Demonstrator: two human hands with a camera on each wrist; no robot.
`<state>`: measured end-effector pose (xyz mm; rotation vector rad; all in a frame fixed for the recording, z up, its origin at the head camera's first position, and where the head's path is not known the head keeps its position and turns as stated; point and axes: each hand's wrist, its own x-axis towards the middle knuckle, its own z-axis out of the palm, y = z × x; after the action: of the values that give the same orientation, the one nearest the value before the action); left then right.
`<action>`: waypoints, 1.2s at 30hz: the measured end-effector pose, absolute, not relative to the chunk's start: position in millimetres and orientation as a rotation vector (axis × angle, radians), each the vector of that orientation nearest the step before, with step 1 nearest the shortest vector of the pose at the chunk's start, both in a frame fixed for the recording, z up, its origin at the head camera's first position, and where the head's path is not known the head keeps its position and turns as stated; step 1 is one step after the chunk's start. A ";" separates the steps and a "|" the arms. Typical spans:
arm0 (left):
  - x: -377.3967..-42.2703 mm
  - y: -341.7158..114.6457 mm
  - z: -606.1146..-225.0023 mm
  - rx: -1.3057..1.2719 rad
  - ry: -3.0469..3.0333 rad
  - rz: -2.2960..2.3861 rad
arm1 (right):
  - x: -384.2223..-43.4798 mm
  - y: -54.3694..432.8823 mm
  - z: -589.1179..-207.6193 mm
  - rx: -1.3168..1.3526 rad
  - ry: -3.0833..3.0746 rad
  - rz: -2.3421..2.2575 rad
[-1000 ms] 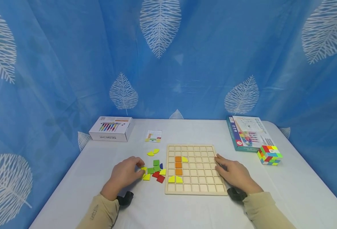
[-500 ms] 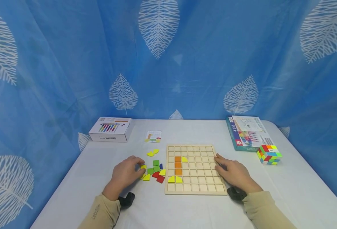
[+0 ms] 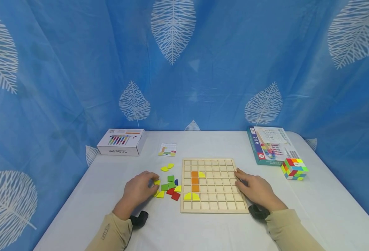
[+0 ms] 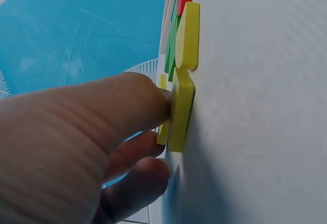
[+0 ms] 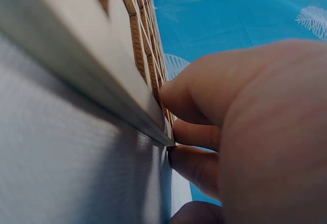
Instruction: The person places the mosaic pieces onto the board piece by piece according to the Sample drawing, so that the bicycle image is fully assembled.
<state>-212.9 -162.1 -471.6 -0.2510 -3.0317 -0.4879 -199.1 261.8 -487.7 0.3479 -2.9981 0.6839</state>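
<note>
In the head view my left hand (image 3: pixel 138 190) rests at the left of the loose tiles, fingers loosely bent. Its thumb touches a yellow quarter-circle tile (image 4: pixel 182 109) lying on the table. The fingers touch another yellow tile (image 4: pixel 163 132) behind it; no clear pinch shows. My right hand (image 3: pixel 257 188) holds the right edge of the wooden grid board (image 3: pixel 214 212), thumb on top and fingers along the side. Set in the board are orange square tiles (image 3: pixel 195 181) and yellow quarter-circle tiles (image 3: pixel 202 174).
Green squares (image 3: pixel 170 178), red tiles (image 3: pixel 175 196) and a dark blue piece (image 3: pixel 176 182) lie left of the board. Behind them is a pattern card (image 3: pixel 167 149). A white box (image 3: pixel 121 142) stands back left; a teal-edged box (image 3: pixel 273 145) and a colour cube (image 3: pixel 294 169) are at right.
Both hands keep nearly the same place and pose. The left hand has shifted very slightly to the right; the tiles and board look unmoved.
</note>
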 end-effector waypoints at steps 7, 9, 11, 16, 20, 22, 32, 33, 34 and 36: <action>-213.6 -160.5 -473.3 -0.243 -3.028 -0.489 | -198.5 261.8 -487.0 0.347 -2.997 0.686; -213.6 -160.4 -473.3 -0.238 -3.025 -0.493 | -198.6 261.7 -486.9 0.346 -2.997 0.683; -213.6 -160.4 -473.0 -0.234 -3.023 -0.503 | -198.9 261.6 -486.7 0.344 -2.998 0.682; -213.9 -160.5 -473.4 -0.202 -3.023 -0.549 | -199.0 261.0 -485.9 0.345 -3.000 0.685; -213.6 -161.0 -473.6 -0.173 -3.029 -0.549 | -199.2 260.7 -486.1 0.346 -2.998 0.677; -213.3 -161.0 -473.1 -0.164 -3.031 -0.552 | -199.2 260.7 -486.4 0.345 -2.996 0.674; -217.8 -159.1 -479.4 -0.128 -3.027 -0.606 | -199.3 261.7 -487.1 0.330 -2.994 0.683; -218.2 -158.8 -479.9 -0.128 -3.027 -0.612 | -199.4 261.8 -487.3 0.330 -2.994 0.684; -218.4 -158.7 -480.1 -0.122 -3.029 -0.614 | -199.4 261.7 -487.6 0.329 -2.994 0.684; -218.5 -158.7 -480.3 -0.109 -3.033 -0.611 | -199.5 261.8 -488.2 0.327 -2.996 0.685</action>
<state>-218.5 -158.7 -480.3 -0.1086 -3.0329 -0.6109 -199.5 261.8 -488.2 0.3272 -2.9959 0.6852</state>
